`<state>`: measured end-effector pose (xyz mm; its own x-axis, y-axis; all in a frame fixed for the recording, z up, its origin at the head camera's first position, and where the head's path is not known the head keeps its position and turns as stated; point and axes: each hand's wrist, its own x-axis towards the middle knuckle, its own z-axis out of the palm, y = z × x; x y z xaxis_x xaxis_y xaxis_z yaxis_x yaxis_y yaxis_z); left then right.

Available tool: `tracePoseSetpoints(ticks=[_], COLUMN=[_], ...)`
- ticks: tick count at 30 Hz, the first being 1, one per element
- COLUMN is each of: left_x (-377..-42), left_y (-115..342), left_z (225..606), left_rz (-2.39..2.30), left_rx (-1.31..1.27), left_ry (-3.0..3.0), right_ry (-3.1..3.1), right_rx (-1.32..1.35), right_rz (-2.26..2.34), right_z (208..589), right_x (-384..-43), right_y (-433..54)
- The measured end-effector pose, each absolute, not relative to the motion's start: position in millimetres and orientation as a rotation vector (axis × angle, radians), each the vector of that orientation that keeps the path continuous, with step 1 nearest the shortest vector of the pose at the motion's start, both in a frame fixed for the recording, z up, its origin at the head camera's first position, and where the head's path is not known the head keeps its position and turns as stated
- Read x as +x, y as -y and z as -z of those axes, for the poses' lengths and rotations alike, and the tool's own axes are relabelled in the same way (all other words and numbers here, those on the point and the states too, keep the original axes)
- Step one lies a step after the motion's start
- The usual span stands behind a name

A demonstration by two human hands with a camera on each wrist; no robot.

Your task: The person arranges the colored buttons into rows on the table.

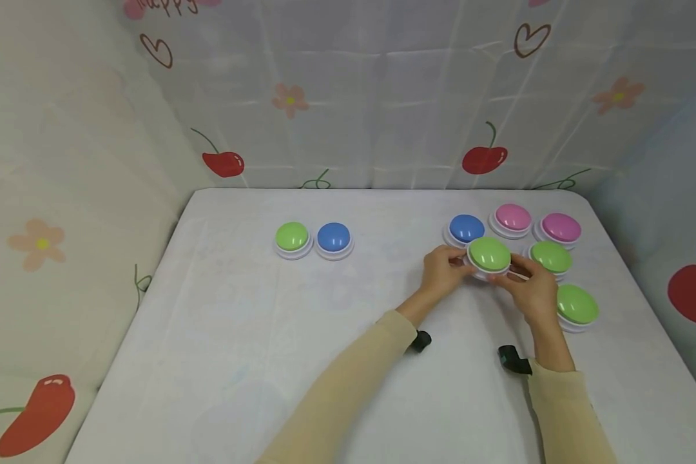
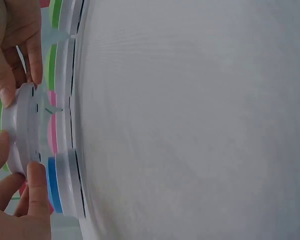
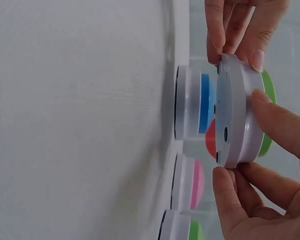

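My left hand (image 1: 443,270) and my right hand (image 1: 530,287) hold a green push button (image 1: 490,255) with a white round base between them. Fingers and thumbs pinch its base from opposite sides. Both wrist views show the held button (image 2: 21,131) raised off the table, its underside with small dark holes showing in the right wrist view. Just behind it stands a blue button (image 1: 466,229). Two pink buttons (image 1: 513,218) sit farther back, and a green button (image 1: 551,256) lies right beside my right hand. Another green button (image 1: 577,305) stands nearer the front, partly behind that hand.
Farther left on the white table (image 1: 255,335), a green button (image 1: 292,237) and a blue button (image 1: 334,238) stand side by side. A printed curtain (image 1: 371,109) hangs behind the table's back edge. Dark camera mounts (image 1: 513,359) stick out at the wrists.
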<state>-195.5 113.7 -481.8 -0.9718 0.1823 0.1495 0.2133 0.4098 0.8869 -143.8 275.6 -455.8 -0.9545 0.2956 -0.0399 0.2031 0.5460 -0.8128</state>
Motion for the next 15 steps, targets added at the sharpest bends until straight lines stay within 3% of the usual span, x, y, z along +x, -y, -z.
tracePoseSetpoints(ticks=[15], left_x=[-191], left_y=[-81], left_z=[453], left_rz=[1.877], left_rx=[-0.314], left_ry=[2.337], right_ry=[2.492], right_rx=[-0.215], right_rz=[-1.410], right_z=[431], right_x=[-147], right_y=[-249])
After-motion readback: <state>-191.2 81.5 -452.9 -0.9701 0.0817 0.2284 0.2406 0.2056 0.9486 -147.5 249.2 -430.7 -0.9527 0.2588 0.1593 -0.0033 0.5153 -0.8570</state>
